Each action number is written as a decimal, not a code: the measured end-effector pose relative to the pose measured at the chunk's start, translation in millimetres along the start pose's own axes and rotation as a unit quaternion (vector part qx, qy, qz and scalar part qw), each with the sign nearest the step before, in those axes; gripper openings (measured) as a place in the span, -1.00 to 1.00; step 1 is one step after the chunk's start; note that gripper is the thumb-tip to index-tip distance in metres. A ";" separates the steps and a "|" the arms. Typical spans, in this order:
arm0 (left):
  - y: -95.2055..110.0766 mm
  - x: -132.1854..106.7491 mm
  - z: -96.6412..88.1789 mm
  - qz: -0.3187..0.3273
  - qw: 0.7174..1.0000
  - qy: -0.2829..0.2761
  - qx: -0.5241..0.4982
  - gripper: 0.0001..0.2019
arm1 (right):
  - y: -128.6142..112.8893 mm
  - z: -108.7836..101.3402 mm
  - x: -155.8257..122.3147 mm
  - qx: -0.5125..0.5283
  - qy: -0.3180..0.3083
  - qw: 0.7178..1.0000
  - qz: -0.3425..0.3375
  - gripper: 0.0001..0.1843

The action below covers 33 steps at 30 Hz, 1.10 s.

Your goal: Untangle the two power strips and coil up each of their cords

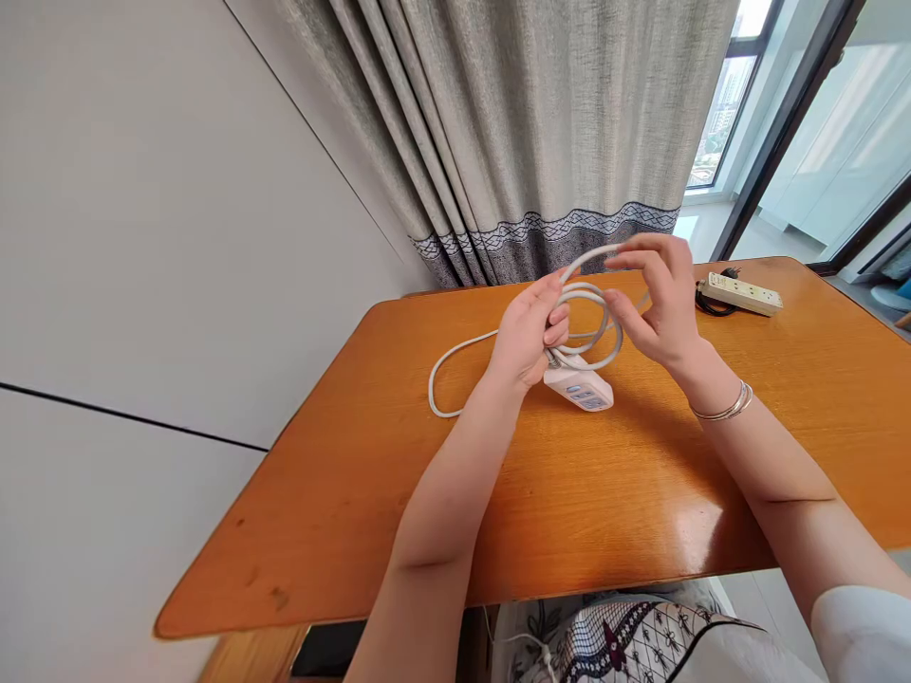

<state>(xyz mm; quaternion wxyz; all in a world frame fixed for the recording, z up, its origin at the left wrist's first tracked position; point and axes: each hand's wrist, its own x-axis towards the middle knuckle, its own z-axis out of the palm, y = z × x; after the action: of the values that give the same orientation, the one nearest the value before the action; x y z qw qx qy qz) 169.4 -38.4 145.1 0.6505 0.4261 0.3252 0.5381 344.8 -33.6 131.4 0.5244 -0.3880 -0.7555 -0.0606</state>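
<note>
A white power cord is wound in several loose loops. My left hand is closed around one side of those loops. My right hand is at the other side, its curved fingers on the upper strand and its thumb by the coil, with a gap between thumb and fingers. Just under the coil is a white power strip, tilted, its sockets partly in view; whether it touches the table cannot be told. A loose length of the cord trails on the table to the left and behind my hands.
The wooden table has rounded corners and stands beside a pale wall panel. A second power strip with a black cord lies at the far right. Grey curtains hang behind the table, and a glass door is at the right.
</note>
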 end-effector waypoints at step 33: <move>1.2 0.4 -0.8 -0.044 0.997 -0.040 -0.039 -0.63 | -4.4 16.2 -5.2 0.154 -0.073 0.980 0.100 -0.50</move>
<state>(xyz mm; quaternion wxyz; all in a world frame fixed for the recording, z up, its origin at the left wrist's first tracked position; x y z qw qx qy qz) 168.2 -37.8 145.9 0.7020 0.4074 0.2958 0.5037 330.6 -31.3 121.3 0.5249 -0.3790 -0.7496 0.1376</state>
